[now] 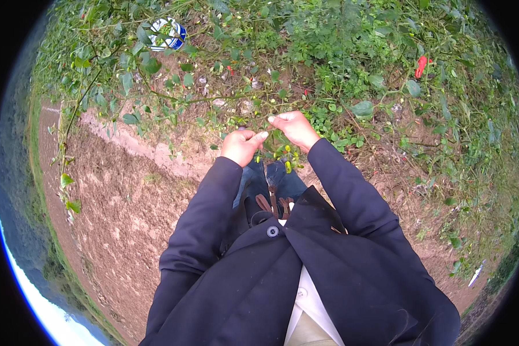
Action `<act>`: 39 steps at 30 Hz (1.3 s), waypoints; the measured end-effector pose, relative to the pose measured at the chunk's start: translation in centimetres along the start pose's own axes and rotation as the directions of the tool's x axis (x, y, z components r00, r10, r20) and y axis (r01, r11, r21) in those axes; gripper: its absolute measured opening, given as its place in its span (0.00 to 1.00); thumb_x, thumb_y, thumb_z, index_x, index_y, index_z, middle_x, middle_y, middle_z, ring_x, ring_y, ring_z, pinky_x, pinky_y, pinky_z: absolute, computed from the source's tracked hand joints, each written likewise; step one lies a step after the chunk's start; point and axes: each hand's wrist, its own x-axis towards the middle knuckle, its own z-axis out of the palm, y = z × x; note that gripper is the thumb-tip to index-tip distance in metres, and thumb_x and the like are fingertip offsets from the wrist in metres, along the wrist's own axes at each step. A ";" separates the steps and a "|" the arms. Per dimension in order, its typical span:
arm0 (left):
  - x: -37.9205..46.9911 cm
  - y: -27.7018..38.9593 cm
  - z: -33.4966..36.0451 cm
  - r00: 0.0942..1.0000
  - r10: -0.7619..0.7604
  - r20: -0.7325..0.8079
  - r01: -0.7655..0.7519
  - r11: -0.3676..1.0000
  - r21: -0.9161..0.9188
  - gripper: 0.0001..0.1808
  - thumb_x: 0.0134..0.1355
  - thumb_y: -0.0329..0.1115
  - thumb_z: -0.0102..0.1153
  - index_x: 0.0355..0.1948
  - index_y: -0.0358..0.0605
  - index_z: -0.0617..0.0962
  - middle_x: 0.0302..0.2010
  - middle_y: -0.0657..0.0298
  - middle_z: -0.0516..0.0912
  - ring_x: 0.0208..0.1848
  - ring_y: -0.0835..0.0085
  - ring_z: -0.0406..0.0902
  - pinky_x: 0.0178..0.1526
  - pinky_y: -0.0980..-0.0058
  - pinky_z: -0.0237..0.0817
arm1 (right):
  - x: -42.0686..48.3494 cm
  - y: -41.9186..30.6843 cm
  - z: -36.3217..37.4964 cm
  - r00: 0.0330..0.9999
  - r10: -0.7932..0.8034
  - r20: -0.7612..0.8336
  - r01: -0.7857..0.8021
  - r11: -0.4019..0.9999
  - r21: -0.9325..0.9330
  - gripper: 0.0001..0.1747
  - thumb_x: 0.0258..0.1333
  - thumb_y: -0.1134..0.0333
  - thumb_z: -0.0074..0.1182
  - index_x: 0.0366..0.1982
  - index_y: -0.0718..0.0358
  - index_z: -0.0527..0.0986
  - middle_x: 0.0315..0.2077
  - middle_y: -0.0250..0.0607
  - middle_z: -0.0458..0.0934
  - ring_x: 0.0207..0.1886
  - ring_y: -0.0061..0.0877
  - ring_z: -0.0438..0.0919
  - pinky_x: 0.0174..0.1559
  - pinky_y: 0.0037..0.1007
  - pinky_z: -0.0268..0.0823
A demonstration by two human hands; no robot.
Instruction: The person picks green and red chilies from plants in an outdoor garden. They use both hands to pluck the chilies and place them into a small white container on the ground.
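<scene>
My left hand [242,146] and my right hand [295,128] are raised close together in front of my thighs, thumbs and fingertips pinched at a thin plant branch. Just below the fingers, several small yellow-green peppers [288,166] hang from that branch. The fingertips of my left hand close around a stem or small part too fine to identify. Those of my right hand pinch the branch a little farther away from me. A blue and white bucket [179,36] with green matter inside stands among the leaves at the upper left.
Leafy branches [190,100] spread across the upper part of the view. Low green weeds [328,56] grow ahead. A red thing [421,66] lies or hangs in the foliage at upper right. Bare brown soil [112,207] extends to the left, and a pale strip [476,273] lies at far right.
</scene>
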 end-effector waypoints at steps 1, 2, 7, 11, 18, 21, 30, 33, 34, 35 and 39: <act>-0.3 0.3 0.1 0.999 0.012 -0.039 -0.011 0.999 0.042 0.19 0.55 0.50 0.59 0.23 0.44 0.82 0.18 0.62 0.74 0.21 0.72 0.71 0.27 0.73 0.62 | 0.0 -0.1 -0.1 0.999 -0.040 0.022 0.039 0.998 0.040 0.14 0.56 0.61 0.54 0.30 0.67 0.79 0.20 0.25 0.74 0.23 0.11 0.65 0.25 0.20 0.57; -0.6 0.6 0.4 0.970 0.219 -0.108 -0.221 0.975 -0.008 0.18 0.57 0.48 0.57 0.23 0.43 0.81 0.17 0.63 0.74 0.20 0.74 0.69 0.25 0.74 0.60 | -0.1 -0.3 -0.1 0.999 -0.045 0.013 0.044 0.997 0.059 0.14 0.56 0.62 0.54 0.30 0.67 0.79 0.18 0.25 0.72 0.21 0.11 0.64 0.23 0.19 0.56; -2.3 1.0 0.5 0.994 0.058 -0.088 -0.105 0.587 -0.803 0.16 0.64 0.40 0.50 0.25 0.39 0.76 0.15 0.70 0.67 0.16 0.82 0.61 0.17 0.83 0.50 | -1.0 -1.5 -0.7 0.997 0.068 0.031 -0.073 0.981 0.179 0.12 0.58 0.63 0.51 0.32 0.66 0.78 0.12 0.20 0.63 0.13 0.10 0.54 0.17 0.19 0.44; -2.5 -0.5 -0.6 0.986 -0.158 0.048 0.075 0.170 -0.983 0.15 0.66 0.41 0.43 0.30 0.40 0.73 0.18 0.68 0.65 0.14 0.82 0.57 0.14 0.84 0.48 | -1.3 -1.7 -1.4 0.996 0.083 0.043 -0.091 0.965 0.245 0.12 0.59 0.64 0.50 0.33 0.66 0.78 0.11 0.19 0.60 0.11 0.09 0.51 0.15 0.19 0.40; -2.2 -0.5 1.0 0.883 -0.299 0.362 0.448 0.305 -0.841 0.20 0.64 0.46 0.48 0.26 0.37 0.74 0.17 0.67 0.68 0.12 0.82 0.58 0.11 0.84 0.46 | -1.0 -1.1 -1.1 0.999 0.032 0.018 -0.034 0.991 0.128 0.12 0.58 0.63 0.51 0.31 0.66 0.78 0.11 0.19 0.61 0.12 0.09 0.51 0.15 0.20 0.40; -1.8 0.1 1.0 0.895 -0.247 0.370 0.435 0.312 -0.845 0.19 0.62 0.45 0.51 0.26 0.36 0.75 0.17 0.68 0.67 0.12 0.84 0.57 0.12 0.85 0.46 | -1.0 -1.2 -0.9 1.000 0.003 -0.008 -0.002 0.994 0.110 0.12 0.58 0.63 0.51 0.30 0.65 0.78 0.11 0.18 0.60 0.12 0.09 0.50 0.16 0.20 0.40; -2.7 1.6 1.6 0.999 0.048 0.021 0.002 0.378 -0.926 0.16 0.64 0.39 0.49 0.32 0.34 0.76 0.19 0.68 0.70 0.15 0.85 0.59 0.15 0.87 0.47 | -0.8 -1.2 -1.4 1.000 -0.006 -0.017 0.008 0.993 0.121 0.14 0.58 0.62 0.51 0.27 0.65 0.79 0.11 0.20 0.61 0.14 0.10 0.53 0.17 0.21 0.45; -3.7 3.1 1.1 0.988 0.123 0.096 0.080 0.132 -0.988 0.18 0.65 0.41 0.46 0.31 0.35 0.75 0.18 0.67 0.68 0.16 0.85 0.58 0.17 0.87 0.49 | -1.8 -1.9 -1.9 0.956 -0.207 -0.205 0.152 0.954 -0.257 0.15 0.59 0.61 0.51 0.27 0.65 0.79 0.12 0.23 0.66 0.16 0.14 0.59 0.20 0.24 0.54; -4.2 3.7 1.1 0.983 0.129 0.133 0.125 0.072 -0.990 0.19 0.65 0.42 0.45 0.29 0.35 0.74 0.17 0.67 0.68 0.15 0.85 0.58 0.17 0.87 0.49 | -2.3 -2.5 -2.0 0.921 -0.262 -0.289 0.103 0.878 -0.468 0.15 0.59 0.61 0.51 0.27 0.66 0.79 0.13 0.24 0.68 0.17 0.16 0.62 0.22 0.25 0.57; -4.6 4.3 1.0 0.976 0.137 0.168 0.168 0.012 -0.986 0.20 0.66 0.43 0.44 0.28 0.36 0.74 0.17 0.67 0.67 0.15 0.84 0.58 0.16 0.87 0.49 | -3.4 -3.1 -2.5 0.899 -0.308 -0.311 0.136 0.873 -0.469 0.15 0.59 0.61 0.50 0.30 0.66 0.79 0.19 0.27 0.74 0.22 0.18 0.66 0.29 0.26 0.62; -5.5 6.6 1.1 0.952 0.239 0.190 0.205 -0.039 -0.978 0.22 0.67 0.46 0.39 0.22 0.40 0.69 0.16 0.67 0.66 0.14 0.84 0.56 0.15 0.86 0.46 | -8.4 -6.1 -2.7 0.899 -0.375 -0.225 0.385 0.923 -0.002 0.13 0.58 0.64 0.51 0.34 0.68 0.78 0.26 0.36 0.80 0.30 0.15 0.75 0.34 0.22 0.66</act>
